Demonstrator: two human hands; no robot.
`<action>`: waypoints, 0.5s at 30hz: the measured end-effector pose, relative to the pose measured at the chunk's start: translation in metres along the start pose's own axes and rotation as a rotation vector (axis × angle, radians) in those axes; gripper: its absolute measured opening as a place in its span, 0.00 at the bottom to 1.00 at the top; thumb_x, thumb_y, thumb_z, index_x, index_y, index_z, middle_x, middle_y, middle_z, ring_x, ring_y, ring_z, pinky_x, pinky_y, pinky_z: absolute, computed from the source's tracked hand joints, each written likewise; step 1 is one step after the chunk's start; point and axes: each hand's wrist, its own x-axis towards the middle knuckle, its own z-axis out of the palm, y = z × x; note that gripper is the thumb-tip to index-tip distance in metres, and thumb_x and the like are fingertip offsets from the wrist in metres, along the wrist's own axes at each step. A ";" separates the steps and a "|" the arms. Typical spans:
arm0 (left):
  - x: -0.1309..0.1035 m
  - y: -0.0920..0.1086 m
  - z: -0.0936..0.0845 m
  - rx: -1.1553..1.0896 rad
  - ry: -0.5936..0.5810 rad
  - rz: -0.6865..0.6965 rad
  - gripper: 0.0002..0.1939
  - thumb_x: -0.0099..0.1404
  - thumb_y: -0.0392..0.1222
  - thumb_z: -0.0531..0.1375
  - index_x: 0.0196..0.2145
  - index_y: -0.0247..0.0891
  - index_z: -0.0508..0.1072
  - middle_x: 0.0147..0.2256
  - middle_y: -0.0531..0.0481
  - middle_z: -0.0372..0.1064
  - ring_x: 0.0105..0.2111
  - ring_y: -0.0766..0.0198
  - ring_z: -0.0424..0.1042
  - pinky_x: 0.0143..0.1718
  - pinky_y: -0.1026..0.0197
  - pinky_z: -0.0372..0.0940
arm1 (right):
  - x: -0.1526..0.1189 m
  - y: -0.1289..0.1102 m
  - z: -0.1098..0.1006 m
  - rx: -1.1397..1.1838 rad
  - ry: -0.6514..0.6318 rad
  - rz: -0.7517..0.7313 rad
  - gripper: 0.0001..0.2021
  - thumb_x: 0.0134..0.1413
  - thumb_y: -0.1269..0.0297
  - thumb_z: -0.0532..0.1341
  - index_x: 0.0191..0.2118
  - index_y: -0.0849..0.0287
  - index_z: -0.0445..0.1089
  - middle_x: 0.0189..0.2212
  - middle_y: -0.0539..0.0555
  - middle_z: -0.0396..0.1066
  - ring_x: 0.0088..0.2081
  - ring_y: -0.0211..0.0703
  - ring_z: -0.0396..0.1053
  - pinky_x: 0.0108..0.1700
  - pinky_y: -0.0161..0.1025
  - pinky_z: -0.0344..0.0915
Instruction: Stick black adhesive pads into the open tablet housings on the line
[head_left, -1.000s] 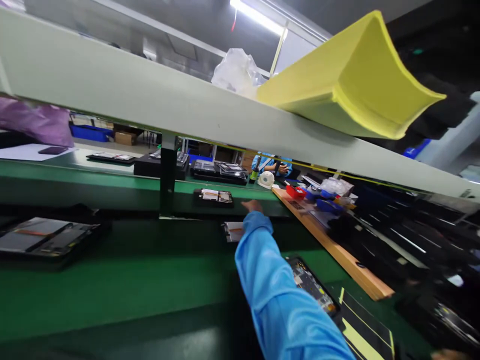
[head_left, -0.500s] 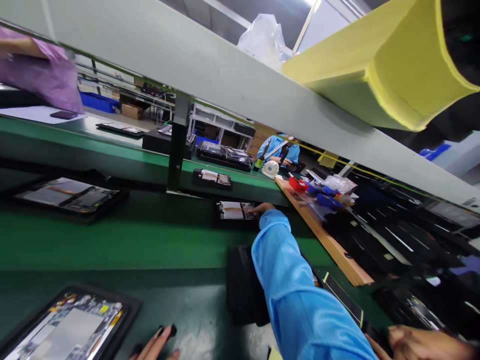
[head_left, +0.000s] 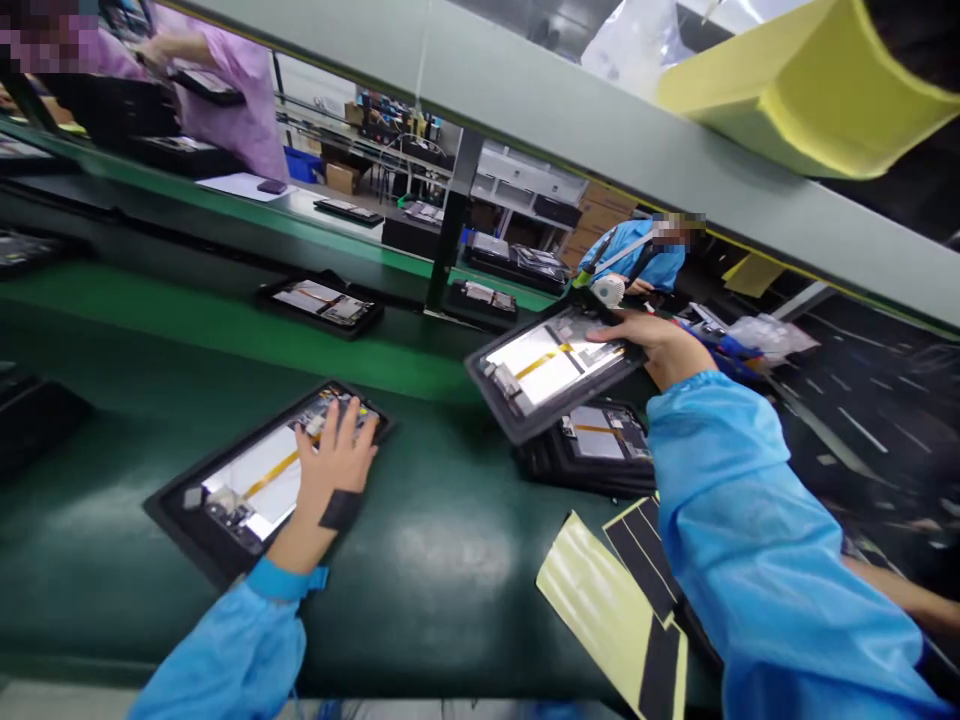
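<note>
My right hand grips the right end of an opened tablet, its white battery and orange ribbon cable showing. This tablet is held tilted above the bench, over a stack of opened tablets. My left hand lies with fingers spread on the upper end of another opened tablet, flat on the green bench. Stuck near my left wrist is a black strip. Yellow backing sheets with black adhesive strips lie near my right forearm.
A grey shelf beam crosses overhead, carrying a yellow bin. More opened tablets lie on the green belt, one beside the post. A person in pink stands at far left; another in blue sits behind a small fan.
My right hand has drawn back from the belt, lifting the tablet nearer. My left hand has moved from the bench's near edge onto the left tablet. The view has shifted too.
</note>
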 end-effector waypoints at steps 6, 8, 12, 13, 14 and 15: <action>0.029 -0.032 -0.040 -0.209 0.043 -0.160 0.23 0.77 0.42 0.48 0.62 0.23 0.66 0.73 0.14 0.37 0.75 0.27 0.26 0.62 0.11 0.30 | -0.056 -0.008 0.097 0.028 -0.639 0.009 0.22 0.31 0.77 0.80 0.39 0.66 0.81 0.34 0.56 0.83 0.32 0.47 0.80 0.39 0.41 0.76; 0.029 -0.029 -0.048 -0.317 0.050 -0.209 0.26 0.76 0.47 0.52 0.62 0.24 0.66 0.73 0.15 0.36 0.75 0.27 0.25 0.64 0.14 0.35 | -0.064 -0.010 0.141 0.014 -0.768 -0.041 0.25 0.28 0.76 0.81 0.39 0.65 0.81 0.34 0.52 0.83 0.33 0.46 0.80 0.40 0.38 0.76; 0.004 0.004 -0.063 -0.624 -0.051 -0.197 0.29 0.76 0.56 0.50 0.64 0.34 0.65 0.66 0.27 0.61 0.69 0.38 0.61 0.66 0.32 0.60 | -0.069 -0.014 0.200 -0.072 -0.867 -0.146 0.10 0.55 0.66 0.75 0.40 0.65 0.78 0.36 0.51 0.80 0.36 0.43 0.79 0.43 0.42 0.78; -0.006 0.016 -0.069 -0.741 -0.095 -0.194 0.29 0.77 0.57 0.47 0.65 0.37 0.64 0.64 0.31 0.66 0.64 0.43 0.69 0.62 0.38 0.67 | -0.071 -0.014 0.208 -0.083 -0.847 -0.174 0.09 0.62 0.63 0.72 0.41 0.64 0.77 0.39 0.52 0.80 0.39 0.44 0.79 0.45 0.44 0.78; -0.017 0.027 -0.075 -0.893 -0.147 -0.208 0.29 0.77 0.58 0.46 0.67 0.41 0.62 0.62 0.35 0.69 0.60 0.46 0.73 0.58 0.43 0.72 | -0.074 -0.014 0.213 -0.081 -0.808 -0.202 0.09 0.66 0.62 0.69 0.43 0.64 0.76 0.42 0.53 0.79 0.42 0.45 0.79 0.48 0.47 0.77; -0.027 0.037 -0.082 -1.187 -0.188 -0.296 0.29 0.76 0.59 0.50 0.67 0.44 0.63 0.61 0.37 0.70 0.59 0.47 0.74 0.56 0.45 0.73 | -0.080 -0.013 0.216 -0.065 -0.755 -0.230 0.10 0.67 0.61 0.68 0.45 0.63 0.76 0.45 0.55 0.78 0.46 0.47 0.78 0.51 0.50 0.76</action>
